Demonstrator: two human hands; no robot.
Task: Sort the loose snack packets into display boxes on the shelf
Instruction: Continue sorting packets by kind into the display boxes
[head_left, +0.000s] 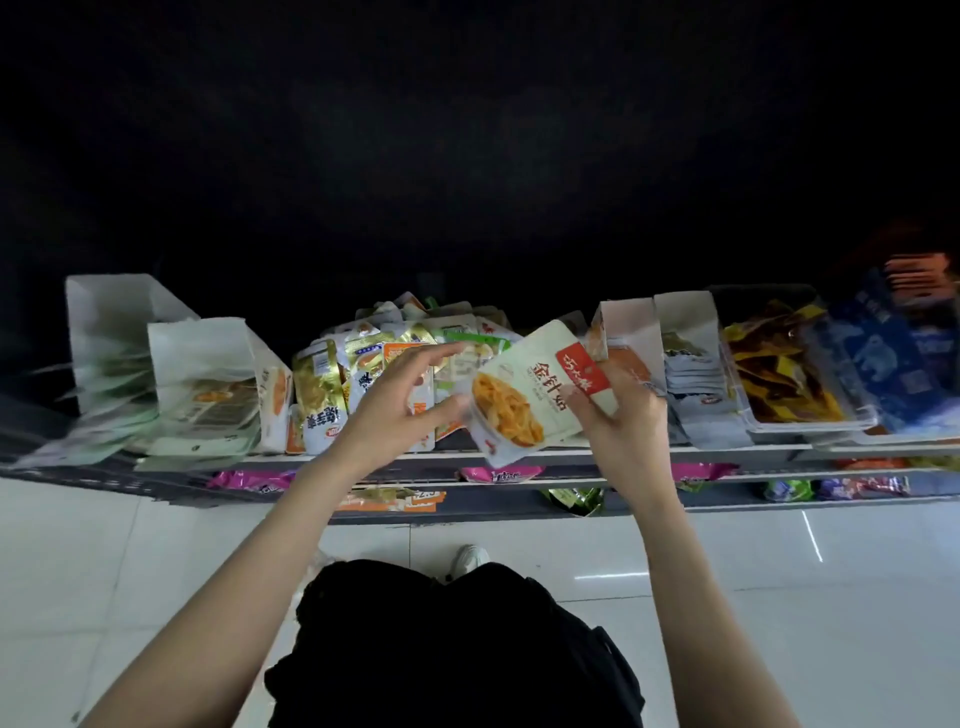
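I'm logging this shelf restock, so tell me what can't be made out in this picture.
Head view only:
- Shelf back above the loose packet pile: lost in darkness.
- Far-left display box contents: motion-blurred.
- Right hand fingers: partly hidden behind the held white packet.
- Lower-shelf packets: cut off by the shelf edge.
- Blue packs, far right: print blurred.

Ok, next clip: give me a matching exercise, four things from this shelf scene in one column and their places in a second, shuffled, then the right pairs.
Things:
1. white snack packet with a red label and an orange food picture
2. heap of loose mixed snack packets
3. clear plastic tray of yellow and brown packets
4. tall white cardboard display box

Places:
A. left end of the shelf
B. held between the left hand and the right hand
C. right part of the shelf
D. middle of the shelf, behind the hands

Pairs: 1-B, 2-D, 3-C, 4-A
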